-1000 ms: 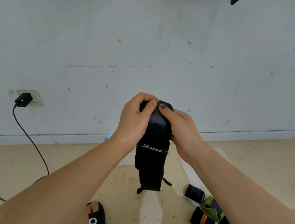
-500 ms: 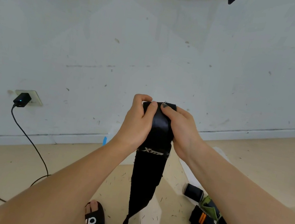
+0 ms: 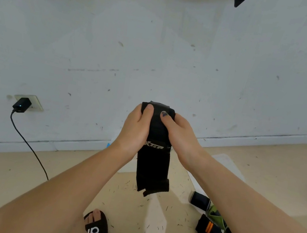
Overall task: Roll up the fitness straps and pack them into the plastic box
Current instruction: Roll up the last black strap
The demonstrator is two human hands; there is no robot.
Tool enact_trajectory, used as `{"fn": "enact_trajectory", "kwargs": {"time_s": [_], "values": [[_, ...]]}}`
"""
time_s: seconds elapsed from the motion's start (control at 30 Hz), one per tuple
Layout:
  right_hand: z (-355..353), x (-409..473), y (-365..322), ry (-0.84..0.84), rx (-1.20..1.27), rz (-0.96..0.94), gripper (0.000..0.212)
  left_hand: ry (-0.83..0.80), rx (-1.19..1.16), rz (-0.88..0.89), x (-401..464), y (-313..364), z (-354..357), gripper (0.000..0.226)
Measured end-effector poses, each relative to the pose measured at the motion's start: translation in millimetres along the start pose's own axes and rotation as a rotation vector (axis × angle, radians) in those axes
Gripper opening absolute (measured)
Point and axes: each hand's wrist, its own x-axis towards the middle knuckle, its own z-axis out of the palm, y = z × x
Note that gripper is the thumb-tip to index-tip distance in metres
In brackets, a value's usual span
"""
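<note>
Both hands are raised in front of the white wall point(image 3: 199, 53), gripping the top of a black fitness strap point(image 3: 153, 163) between them. The left hand point(image 3: 136, 129) has its fingers point(image 3: 148, 109) curled tight round the strap's left edge, and the right hand point(image 3: 179, 133) presses its thumb across the front, fingers wrapped behind. The top looks partly rolled, though I can't tell how many turns. The rest hangs straight down, white lettering just below the hands, its end clear of the floor point(image 3: 7, 169). Lower right on the floor lie a rolled black strap point(image 3: 200, 199), a green one point(image 3: 215, 214) and a black strap with orange stripes point(image 3: 208, 228), close together. A charger point(image 3: 21, 104) sits plugged in at the left.
</note>
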Motion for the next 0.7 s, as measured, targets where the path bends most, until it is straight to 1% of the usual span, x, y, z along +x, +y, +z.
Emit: {"fn": "enact_trajectory", "kwargs": {"time_s": [0.1,0.17,0.27,0.33,0.4,0.47,0.53,0.6,0.7], "values": [[-0.4,-1.9,-2.8,0.013,0.155,-0.006,0.019,-0.053,-0.032,-0.07,-0.8,-1.7,-0.7,0.033],[-2.0,-1.7,-4.9,0.004,0.213,0.002,0.019,-0.062,-0.05,-0.071,0.5,-3.0,0.0,0.031],[-1.6,-2.6,-6.1,-0.065,0.186,0.045,0.025,-0.032,-0.095,-0.064,2.3,-3.2,-1.7,0.031],[-0.4,-3.3,-5.8,-0.1,0.145,0.066,0.027,-0.032,-0.11,-0.091,3.1,-1.8,-3.1,0.034],[0.2,-2.4,-4.6,-0.061,0.109,0.035,0.024,-0.053,-0.114,-0.159,3.6,0.2,-4.7,0.04],[-0.5,-1.0,-4.2,0.002,0.121,0.014,0.024,-0.12,-0.094,-0.212,1.1,2.0,-5.2,0.043],[-2.2,1.6,-5.3,0.044,0.184,0.026,0.026,-0.178,-0.036,-0.165,-1.8,-0.9,-3.0,0.038],[-2.9,2.4,-5.8,0.036,0.209,0.044,0.029,-0.142,-0.032,-0.101,-4.0,-3.3,-1.5,0.031],[-1.7,0.5,-3.2,-0.029,0.13,0.062,0.031,-0.068,-0.096,-0.07,-2.8,-2.2,-1.7,0.03]]}}
